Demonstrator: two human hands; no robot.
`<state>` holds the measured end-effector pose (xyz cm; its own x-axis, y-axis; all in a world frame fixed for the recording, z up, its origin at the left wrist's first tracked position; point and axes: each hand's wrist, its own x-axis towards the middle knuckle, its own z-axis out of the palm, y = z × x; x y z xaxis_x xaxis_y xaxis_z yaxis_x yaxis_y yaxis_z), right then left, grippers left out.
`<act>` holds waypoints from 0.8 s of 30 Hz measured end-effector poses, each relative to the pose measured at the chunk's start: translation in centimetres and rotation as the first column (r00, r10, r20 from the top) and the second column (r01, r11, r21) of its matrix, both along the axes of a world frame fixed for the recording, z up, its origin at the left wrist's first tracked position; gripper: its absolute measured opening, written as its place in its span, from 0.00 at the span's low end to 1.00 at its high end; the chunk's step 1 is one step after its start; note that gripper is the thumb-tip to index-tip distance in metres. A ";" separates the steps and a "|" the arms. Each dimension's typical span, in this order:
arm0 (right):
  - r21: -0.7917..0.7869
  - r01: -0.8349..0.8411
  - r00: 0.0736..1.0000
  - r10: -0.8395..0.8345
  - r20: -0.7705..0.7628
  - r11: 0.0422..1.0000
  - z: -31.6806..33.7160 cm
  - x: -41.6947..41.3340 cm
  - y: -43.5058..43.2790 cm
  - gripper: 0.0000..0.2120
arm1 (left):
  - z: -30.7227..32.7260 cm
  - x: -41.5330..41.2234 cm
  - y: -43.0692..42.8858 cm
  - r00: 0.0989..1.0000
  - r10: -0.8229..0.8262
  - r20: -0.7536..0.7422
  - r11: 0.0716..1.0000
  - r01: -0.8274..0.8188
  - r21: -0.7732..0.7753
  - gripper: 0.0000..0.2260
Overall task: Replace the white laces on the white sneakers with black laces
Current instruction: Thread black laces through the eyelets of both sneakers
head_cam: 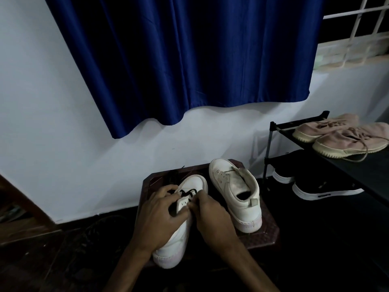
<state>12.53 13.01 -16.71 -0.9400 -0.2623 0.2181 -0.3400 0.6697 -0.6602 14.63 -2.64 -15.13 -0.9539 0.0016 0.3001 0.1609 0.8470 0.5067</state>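
Observation:
Two white sneakers stand on a small dark stool [265, 237]. The left sneaker [179, 239] has a black lace [187, 191] threaded through its front eyelets. My left hand [162, 209] grips the sneaker's upper from the left, fingers curled over the tongue area. My right hand [210, 209] pinches the lace at the right row of eyelets. More black lace [171, 175] lies loose on the stool behind the toe. The right sneaker [235, 190] stands beside it with no lace in it, heel toward me.
A black shoe rack [271, 131] stands at the right with pink sneakers [341, 138] on top and black sneakers [315, 186] below. A blue curtain [189, 60] hangs on the white wall behind. The floor around is dark.

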 end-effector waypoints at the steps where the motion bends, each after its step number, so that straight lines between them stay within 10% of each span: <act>1: 0.007 0.004 1.000 -0.004 0.002 1.000 0.0 -0.1 0.3 0.10 | 0.0 -0.1 0.0 1.000 -0.001 -0.005 1.000 0.001 0.009 0.21; 11: 0.568 -0.192 0.978 0.110 0.175 0.800 0.3 3.7 4.1 0.21 | -0.7 -0.3 0.0 0.999 0.045 -0.010 0.998 -0.045 0.043 0.20; 18: 0.370 -0.047 0.996 0.073 -0.058 0.928 2.8 0.6 1.3 0.14 | -0.9 -0.1 0.0 0.999 0.037 -0.013 0.993 -0.036 0.114 0.17; 24: 0.425 -0.099 0.995 0.090 0.040 0.900 1.5 1.9 1.3 0.12 | -0.8 0.0 0.2 0.998 0.062 -0.020 0.993 -0.060 0.098 0.17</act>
